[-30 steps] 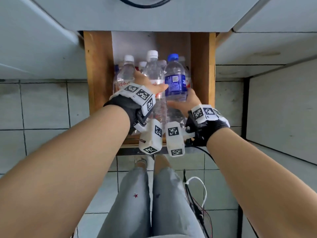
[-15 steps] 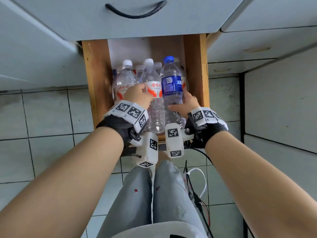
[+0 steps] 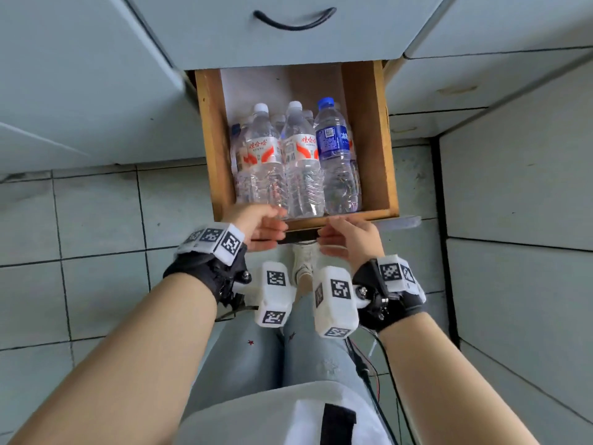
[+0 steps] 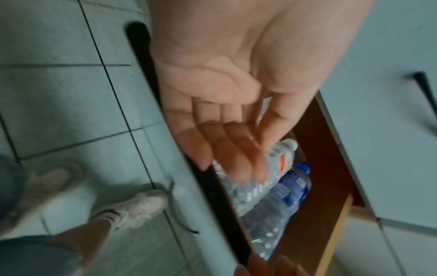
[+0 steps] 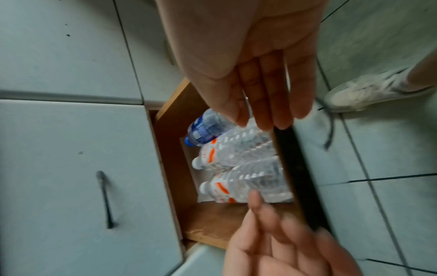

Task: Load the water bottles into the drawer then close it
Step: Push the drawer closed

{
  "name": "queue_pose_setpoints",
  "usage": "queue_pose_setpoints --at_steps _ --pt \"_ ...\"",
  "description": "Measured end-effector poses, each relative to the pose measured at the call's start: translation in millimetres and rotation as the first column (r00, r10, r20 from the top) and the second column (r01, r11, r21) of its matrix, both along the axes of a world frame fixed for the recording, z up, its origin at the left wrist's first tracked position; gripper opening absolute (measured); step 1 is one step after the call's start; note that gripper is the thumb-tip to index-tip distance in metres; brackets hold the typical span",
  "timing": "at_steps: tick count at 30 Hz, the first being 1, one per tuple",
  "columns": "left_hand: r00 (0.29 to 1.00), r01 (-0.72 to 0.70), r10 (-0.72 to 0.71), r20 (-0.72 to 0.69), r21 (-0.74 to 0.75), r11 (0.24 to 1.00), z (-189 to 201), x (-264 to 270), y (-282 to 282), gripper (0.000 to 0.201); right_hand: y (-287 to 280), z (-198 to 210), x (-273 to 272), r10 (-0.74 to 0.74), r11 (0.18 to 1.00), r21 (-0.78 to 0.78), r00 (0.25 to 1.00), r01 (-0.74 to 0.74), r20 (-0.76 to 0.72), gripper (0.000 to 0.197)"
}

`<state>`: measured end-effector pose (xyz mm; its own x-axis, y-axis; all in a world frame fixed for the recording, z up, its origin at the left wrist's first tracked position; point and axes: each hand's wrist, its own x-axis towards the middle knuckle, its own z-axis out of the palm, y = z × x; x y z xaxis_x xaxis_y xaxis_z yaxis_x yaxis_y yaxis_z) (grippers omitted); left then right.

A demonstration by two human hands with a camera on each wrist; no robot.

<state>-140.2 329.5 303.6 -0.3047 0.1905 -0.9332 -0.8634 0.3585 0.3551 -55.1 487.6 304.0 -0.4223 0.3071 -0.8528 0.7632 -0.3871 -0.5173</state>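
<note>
The wooden drawer [image 3: 369, 139] stands pulled out, packed with upright water bottles. Two white-capped bottles with red labels [image 3: 261, 149] [image 3: 301, 149] and a blue-capped, blue-labelled bottle [image 3: 333, 139] form the front row, and more stand behind. My left hand [image 3: 271, 226] and right hand [image 3: 332, 236] hover side by side at the drawer's front edge [image 3: 398, 221], both open and holding nothing. In the left wrist view my left hand [image 4: 224, 149] has straight fingers above the bottles [image 4: 283, 158]. In the right wrist view my right hand [image 5: 267, 97] is flat over the bottles [image 5: 236, 149].
A shut grey drawer with a black handle [image 3: 295, 19] sits above the open one. Grey cabinet fronts [image 3: 513, 101] flank it on both sides. Below are a tiled floor [image 3: 96, 220], my legs in jeans [image 3: 250, 364] and a white shoe [image 3: 303, 261].
Both hands have let go of the front bottles and drawn back to the drawer's front edge. The bottles now stand free in the drawer.
</note>
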Motion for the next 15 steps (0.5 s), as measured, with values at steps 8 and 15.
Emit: queue_pose_setpoints --at_steps 8,15 --pt "0.975 -0.028 0.059 0.212 -0.144 0.989 -2.3 43.4 -28.0 0.015 1.0 -14.9 8.2 -0.009 0.997 -0.07 0.974 0.025 0.227 0.011" --pt "0.96 -0.258 0.279 0.034 -0.286 0.923 -23.5 53.6 -2.4 0.015 7.5 -27.8 3.4 -0.056 0.995 -0.067 0.952 0.08 0.302 0.023"
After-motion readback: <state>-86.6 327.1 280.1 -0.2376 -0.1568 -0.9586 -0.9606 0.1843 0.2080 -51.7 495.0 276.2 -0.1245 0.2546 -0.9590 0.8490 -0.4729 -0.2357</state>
